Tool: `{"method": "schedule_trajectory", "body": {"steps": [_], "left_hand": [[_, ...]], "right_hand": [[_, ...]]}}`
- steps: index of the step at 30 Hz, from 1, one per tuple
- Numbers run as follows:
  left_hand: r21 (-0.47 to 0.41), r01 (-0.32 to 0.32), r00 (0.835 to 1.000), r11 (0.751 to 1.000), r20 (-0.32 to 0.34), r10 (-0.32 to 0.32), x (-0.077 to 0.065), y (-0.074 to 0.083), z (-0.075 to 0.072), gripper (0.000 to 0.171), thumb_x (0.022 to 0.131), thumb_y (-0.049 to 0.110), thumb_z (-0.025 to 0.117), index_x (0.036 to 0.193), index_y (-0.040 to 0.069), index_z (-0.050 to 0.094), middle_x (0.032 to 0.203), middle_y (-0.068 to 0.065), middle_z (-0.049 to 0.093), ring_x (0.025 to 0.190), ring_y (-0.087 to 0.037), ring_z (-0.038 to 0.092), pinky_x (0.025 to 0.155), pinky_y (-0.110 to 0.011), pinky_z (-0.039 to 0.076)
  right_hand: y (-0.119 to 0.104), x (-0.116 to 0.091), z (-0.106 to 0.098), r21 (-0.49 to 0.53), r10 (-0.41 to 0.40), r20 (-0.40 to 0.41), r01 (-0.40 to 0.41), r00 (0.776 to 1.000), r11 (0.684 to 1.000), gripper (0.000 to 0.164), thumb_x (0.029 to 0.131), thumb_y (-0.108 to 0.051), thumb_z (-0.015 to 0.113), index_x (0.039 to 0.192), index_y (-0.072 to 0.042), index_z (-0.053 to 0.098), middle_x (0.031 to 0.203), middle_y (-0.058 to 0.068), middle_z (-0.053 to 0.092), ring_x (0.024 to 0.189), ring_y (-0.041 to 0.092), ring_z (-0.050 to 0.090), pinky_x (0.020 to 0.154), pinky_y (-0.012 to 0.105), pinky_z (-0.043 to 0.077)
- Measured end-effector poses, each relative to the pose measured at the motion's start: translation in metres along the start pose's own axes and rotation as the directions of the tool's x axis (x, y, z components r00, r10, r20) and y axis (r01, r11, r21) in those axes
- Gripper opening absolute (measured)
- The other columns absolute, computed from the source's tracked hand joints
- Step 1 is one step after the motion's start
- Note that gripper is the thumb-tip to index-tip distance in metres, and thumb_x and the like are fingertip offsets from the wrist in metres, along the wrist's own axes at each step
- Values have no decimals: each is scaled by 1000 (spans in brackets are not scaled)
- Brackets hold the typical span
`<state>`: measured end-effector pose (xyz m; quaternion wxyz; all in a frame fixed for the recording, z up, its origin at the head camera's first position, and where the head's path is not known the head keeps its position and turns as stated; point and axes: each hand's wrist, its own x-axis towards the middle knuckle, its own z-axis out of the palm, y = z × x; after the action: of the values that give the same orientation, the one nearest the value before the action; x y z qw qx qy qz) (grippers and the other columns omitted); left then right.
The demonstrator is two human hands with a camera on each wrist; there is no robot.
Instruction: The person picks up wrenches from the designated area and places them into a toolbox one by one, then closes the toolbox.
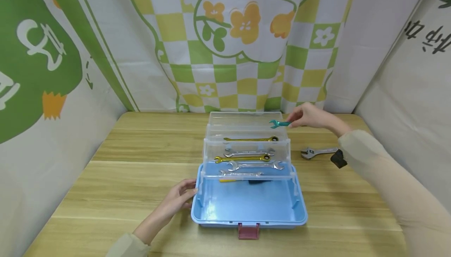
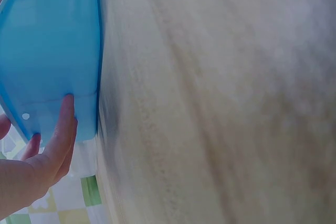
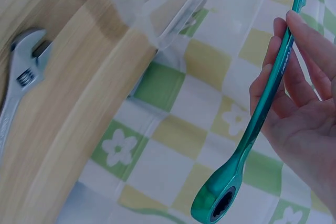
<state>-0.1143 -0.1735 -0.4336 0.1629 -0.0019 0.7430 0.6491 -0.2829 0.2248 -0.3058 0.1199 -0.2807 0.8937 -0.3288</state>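
My right hand [image 1: 310, 116] pinches a green ratchet wrench [image 3: 262, 103] above the table's back right; its open-jaw end [image 1: 274, 124] points left, over the edge of the clear trays. The ring end [image 3: 218, 200] shows in the right wrist view. On the table stands a light blue toolbox [image 1: 246, 206], opened, with stepped clear trays [image 1: 246, 132] raised at its back. Gold wrenches [image 1: 243, 158] and silver wrenches [image 1: 255, 166] lie in the trays. My left hand [image 1: 174, 200] rests against the toolbox's left side, its extended fingers [image 2: 65, 119] touching the blue outer wall.
Right of the toolbox lies a silver adjustable wrench [image 1: 317, 152], with a black object [image 1: 339, 159] by the right sleeve. A tool with a yellow part [image 1: 228, 180] shows inside the box beneath the trays. A purple latch [image 1: 248, 231] hangs in front. A patterned curtain [image 1: 229, 77] closes off the back.
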Motion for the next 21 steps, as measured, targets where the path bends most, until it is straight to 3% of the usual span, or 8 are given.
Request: {"method": "schedule_trajectory", "body": {"steps": [6,11,21], "left_hand": [[-1,-4,1000,1000,7,4,0,-1,0,50,87,17,53,125,-10,36,121,-28,42,99,-28,54,75,-37,53],[2,-3,1000,1000,1,3,0,-1,0,49,87,17,53,125,-10,36,121,-28,42,97,-27,54,74,-36,53],[-6,-5,1000,1000,4,5,0,-1,0,50,87,17,54,125,-10,36,122,-28,42,96,-25,55,73,-35,53]], "right_hand": [[-11,12,6,10,-13,12,13,1000,1000,17,78,-7,66,92,3,65,83,11,66,75,23,60,67,34,53],[-19,22,10,12,2,35,-2,999,1000,16,79,-7,64,93,1,65,84,9,66,78,27,60,66,30,52],[-30,39,18,-3,-27,48,27,998,1000,16,79,-7,65,93,1,65,85,8,66,76,17,61,68,31,53]]}}
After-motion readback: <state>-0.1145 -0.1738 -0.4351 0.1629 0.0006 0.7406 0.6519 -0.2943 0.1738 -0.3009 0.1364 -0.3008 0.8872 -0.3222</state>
